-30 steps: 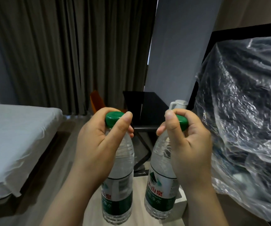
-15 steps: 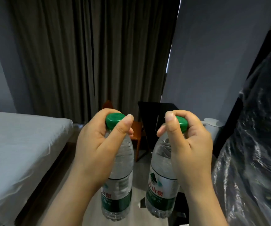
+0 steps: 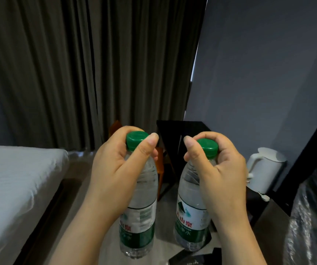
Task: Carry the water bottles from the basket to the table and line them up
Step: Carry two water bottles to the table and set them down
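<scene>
While held aloft, left bottle (image 3: 143, 190), right bottle (image 3: 188, 199), both water-filled

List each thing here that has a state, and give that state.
left bottle: capped, upright, gripped at the neck by the left hand
right bottle: capped, upright, gripped at the neck by the right hand
curtains: drawn
kettle: lid down, standing upright

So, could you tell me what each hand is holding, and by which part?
The left hand grips the left bottle at its neck and cap; the right hand grips the right bottle likewise.
</scene>
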